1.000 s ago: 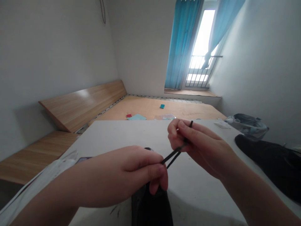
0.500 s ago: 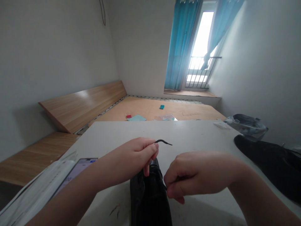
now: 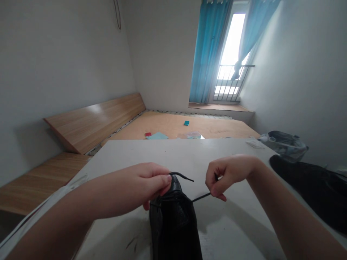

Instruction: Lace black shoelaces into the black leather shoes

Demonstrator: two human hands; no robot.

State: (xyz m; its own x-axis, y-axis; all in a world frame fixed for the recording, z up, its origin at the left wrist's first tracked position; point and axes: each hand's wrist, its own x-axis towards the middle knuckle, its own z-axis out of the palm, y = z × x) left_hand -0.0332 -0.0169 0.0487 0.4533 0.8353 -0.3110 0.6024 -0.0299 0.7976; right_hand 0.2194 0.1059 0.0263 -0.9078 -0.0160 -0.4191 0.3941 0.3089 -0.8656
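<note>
While its thin lace (image 3: 201, 197) stretches rightward, the black shoe (image 3: 177, 231) gleams dully.

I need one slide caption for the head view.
Left hand and right hand each hold the black lace of a black shoe on a white table.

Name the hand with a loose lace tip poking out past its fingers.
The left hand: a black lace tip curves free beyond its grip. The right hand instead grips lace stretched straight to the black shoe.
</note>
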